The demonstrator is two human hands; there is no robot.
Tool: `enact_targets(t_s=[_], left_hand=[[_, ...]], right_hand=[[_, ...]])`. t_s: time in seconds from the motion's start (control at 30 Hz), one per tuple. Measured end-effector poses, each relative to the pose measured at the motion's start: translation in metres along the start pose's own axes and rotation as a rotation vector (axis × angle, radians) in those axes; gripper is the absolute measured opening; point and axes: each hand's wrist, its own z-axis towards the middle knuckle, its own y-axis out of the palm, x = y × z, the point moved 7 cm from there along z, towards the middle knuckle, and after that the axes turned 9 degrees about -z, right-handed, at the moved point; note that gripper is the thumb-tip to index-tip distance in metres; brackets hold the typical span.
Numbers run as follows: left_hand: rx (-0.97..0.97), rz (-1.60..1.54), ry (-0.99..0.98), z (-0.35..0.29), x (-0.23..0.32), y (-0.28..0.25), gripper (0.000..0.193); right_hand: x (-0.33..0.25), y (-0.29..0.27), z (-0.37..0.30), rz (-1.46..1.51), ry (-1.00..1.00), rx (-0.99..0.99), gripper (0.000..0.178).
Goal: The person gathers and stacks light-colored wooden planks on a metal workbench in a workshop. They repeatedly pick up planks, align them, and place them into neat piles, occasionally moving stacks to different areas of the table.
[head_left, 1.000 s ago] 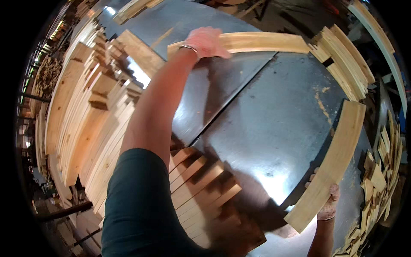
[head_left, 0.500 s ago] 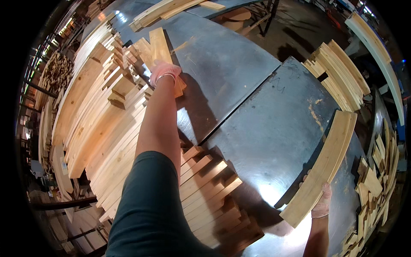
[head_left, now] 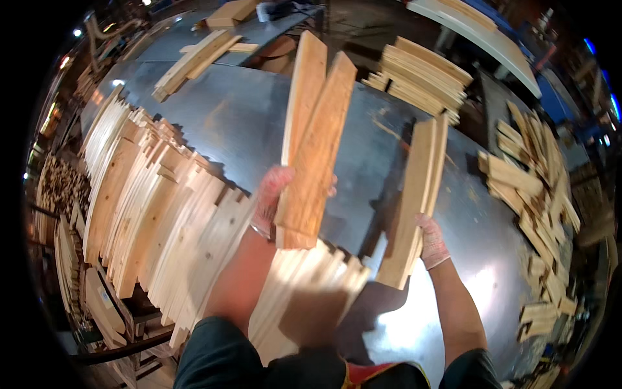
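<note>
Near edge: dark green sleeves (head_left: 217, 356) at the lower rim, both forearms reaching forward. Just beyond, the ends of a board row (head_left: 311, 282) project at lower centre; the row curves away along the left side.

Left hand (head_left: 272, 191), gloved in pale red, grips the left-hand pair (head_left: 314, 162) near its lower end, fingertips showing at the far edge. The 2 boards stand raised in view and spread in a narrow V at the top. Change: 0.5 s ago this hand is over boards lying beside the row at upper left; now the pair is up at centre.

Right hand (head_left: 433, 241), also gloved, is closed on the outer edge of the right-hand bundle (head_left: 413, 201), at least 2 curved layers, held tilted over the metal table (head_left: 253, 97). Contact of its lower end with the table: cannot tell. Same bundle in this hand 0.5 s ago; the 2 hands are now closer together, and the whole view has turned.

Farther right: a heap of offcuts (head_left: 541, 181). Beyond the bundle, a stack of curved pieces (head_left: 421, 78). Upper left, loose boards (head_left: 197, 61) lie on the table. Farthest: a cardboard box (head_left: 231, 11) and a white bench (head_left: 479, 42).
</note>
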Motion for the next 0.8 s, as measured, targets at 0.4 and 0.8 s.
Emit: enact_targets(t_s=[0.4,0.8], left_hand=[[0.354,1.735,-0.424,-0.258,-0.304,-0.047,0.073],[0.676,2.133,-0.332,-0.338,-0.355,0.019,0.110]], right_hand=[[0.135,0.016,-0.300,-1.171,0.235,-0.318,0.100],[0.195,0.009,-0.333,-0.588,0.230,-0.455,0.091]])
